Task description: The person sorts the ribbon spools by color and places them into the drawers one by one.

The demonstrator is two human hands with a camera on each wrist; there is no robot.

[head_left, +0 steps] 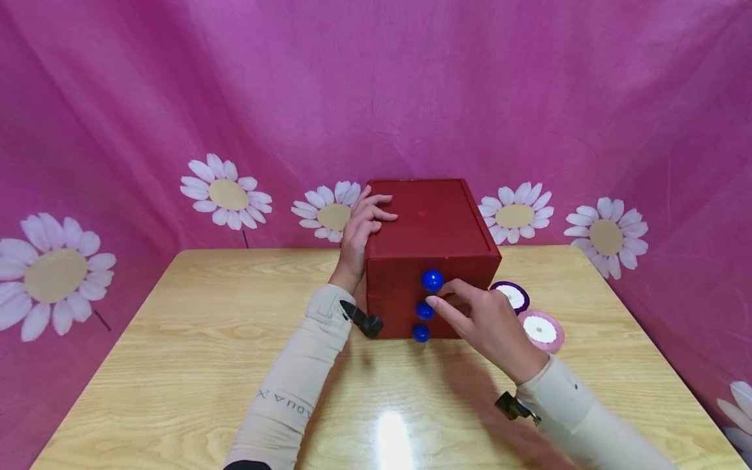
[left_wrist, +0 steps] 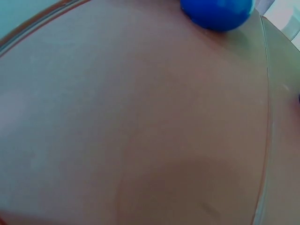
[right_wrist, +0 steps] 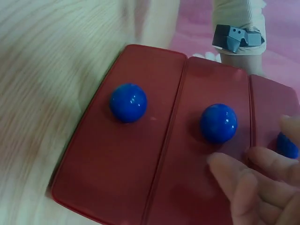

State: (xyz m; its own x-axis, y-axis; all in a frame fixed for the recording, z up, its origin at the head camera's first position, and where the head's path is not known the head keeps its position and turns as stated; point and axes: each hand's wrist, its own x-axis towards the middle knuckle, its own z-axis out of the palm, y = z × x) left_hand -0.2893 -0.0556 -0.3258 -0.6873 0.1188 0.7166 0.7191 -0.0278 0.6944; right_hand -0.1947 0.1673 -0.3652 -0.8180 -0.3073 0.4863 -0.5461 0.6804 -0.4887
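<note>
A red box (head_left: pixel 420 222) with three drawer fronts, one above another, stands on a wooden table. Each front has a round blue knob: top (head_left: pixel 433 281), middle (head_left: pixel 425 310) and bottom (head_left: pixel 420 333). My left hand (head_left: pixel 355 238) rests at the box's upper left edge, fingers spread onto the lid. Thumb and fingers of my right hand (head_left: pixel 484 320) are parted close to the top knob (right_wrist: pixel 287 146), with a gap showing between them. In the right wrist view all the fronts sit flush. The left wrist view has only the box's front (left_wrist: pixel 140 117) and knobs, no hand.
Two flat round things with white middles, one purple-rimmed (head_left: pixel 523 297) and one pink-rimmed (head_left: pixel 558 331), lie on the table (head_left: pixel 235 352) to the right of the box. A pink curtain (head_left: pixel 352 85) with daisies hangs right behind the table.
</note>
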